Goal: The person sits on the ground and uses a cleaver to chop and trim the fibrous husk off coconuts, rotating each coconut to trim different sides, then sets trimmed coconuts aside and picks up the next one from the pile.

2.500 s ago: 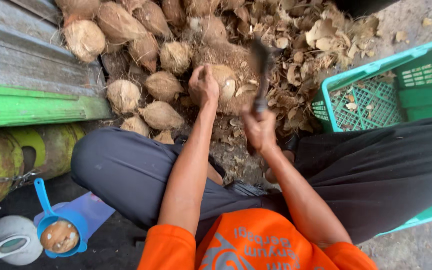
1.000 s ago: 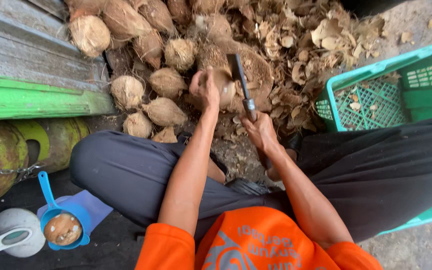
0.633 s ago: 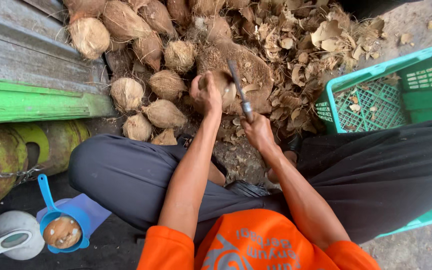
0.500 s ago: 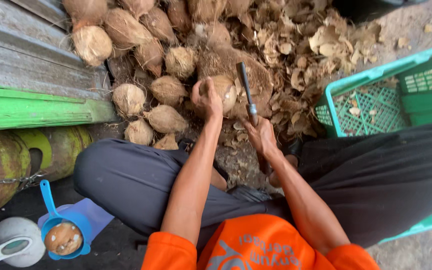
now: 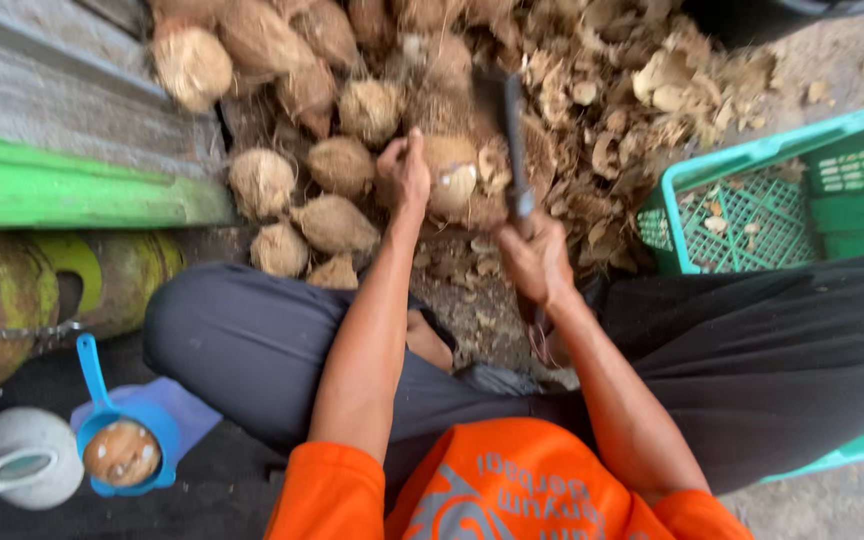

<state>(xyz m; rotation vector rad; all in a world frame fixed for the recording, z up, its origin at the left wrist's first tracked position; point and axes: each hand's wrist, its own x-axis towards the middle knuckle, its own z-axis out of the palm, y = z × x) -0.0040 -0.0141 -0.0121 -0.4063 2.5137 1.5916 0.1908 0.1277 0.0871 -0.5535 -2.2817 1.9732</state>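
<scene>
My left hand [image 5: 404, 172] grips a husked brown coconut [image 5: 450, 172] on the ground in front of my crossed legs. My right hand [image 5: 535, 258] holds the handle of a long dark cleaver [image 5: 510, 130], its blade raised just to the right of the coconut. A pile of other husked coconuts [image 5: 335, 165] lies to the left and behind. Dry husk scraps [image 5: 642, 95] are heaped to the right of the blade.
A green plastic crate [image 5: 762, 195] stands at my right, against my leg. At the left are a green board [image 5: 72, 195] and a yellowish gas cylinder [image 5: 12, 300]. A blue scoop [image 5: 117, 440] holding a coconut piece and a white scoop [image 5: 22, 465] lie lower left.
The cleaver has swung between strikes and now stands upright beside the coconut. My left hand kept hold of the coconut, turning it slightly. The view shifted a little.
</scene>
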